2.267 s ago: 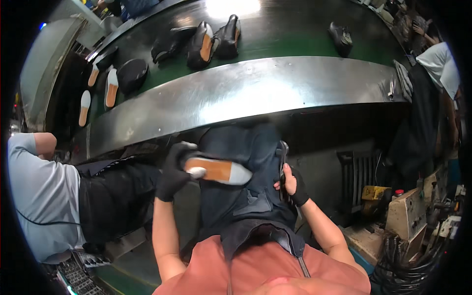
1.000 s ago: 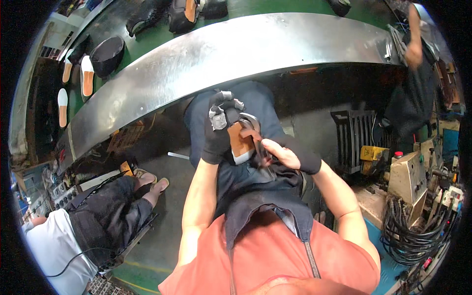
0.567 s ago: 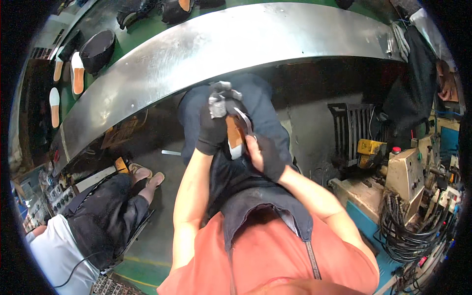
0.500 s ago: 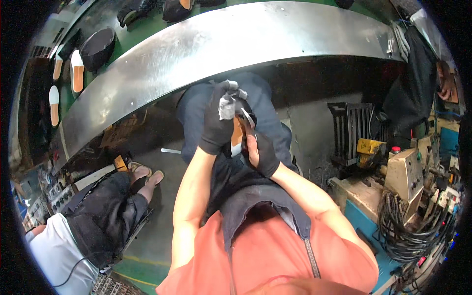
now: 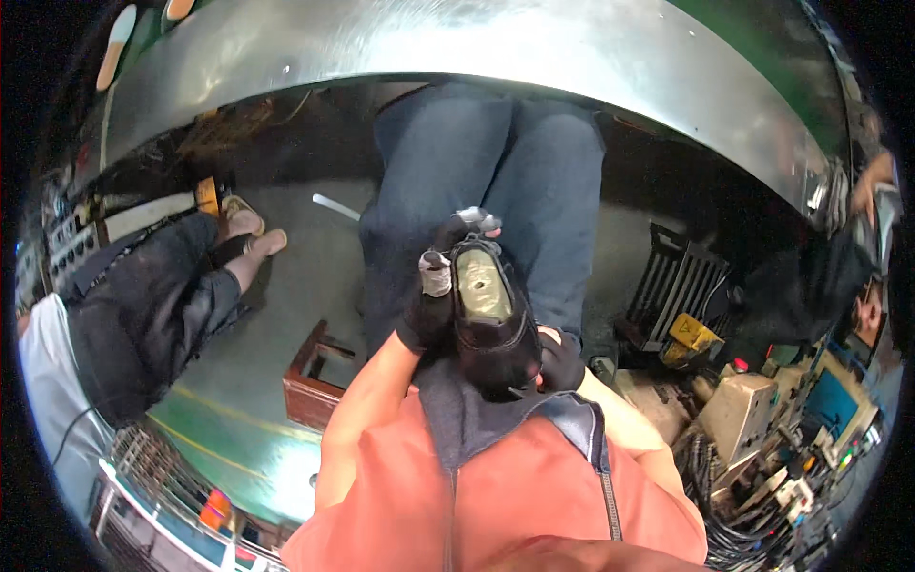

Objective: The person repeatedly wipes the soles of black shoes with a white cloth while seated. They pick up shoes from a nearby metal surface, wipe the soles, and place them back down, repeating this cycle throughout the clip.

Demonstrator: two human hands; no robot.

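Observation:
A black shoe (image 5: 500,357) is held over my lap, its upper facing up. In its opening shows a pale green last (image 5: 483,286) with a small dark hole in its top. My left hand (image 5: 431,313), in a black fingerless glove with silver tape round some fingers, is closed along the left side and far end of the shoe. My right hand (image 5: 562,364), also gloved in black, grips the near right side; most of its fingers are hidden behind the shoe. The shoe's underside is out of sight.
A metal bench (image 5: 381,43) curves across the far side, with a white-and-tan sole-shaped piece (image 5: 116,48) beyond it at left. A person (image 5: 143,305) sits at left, near a reddish-brown stool (image 5: 310,396). Right are a slatted black rack (image 5: 672,272) and a machine (image 5: 739,410) with cables.
The shoe has been turned from showing its tan-and-white underside to showing its upper. Both hands have drawn it nearer my body. The view has shifted, bringing the stool into sight.

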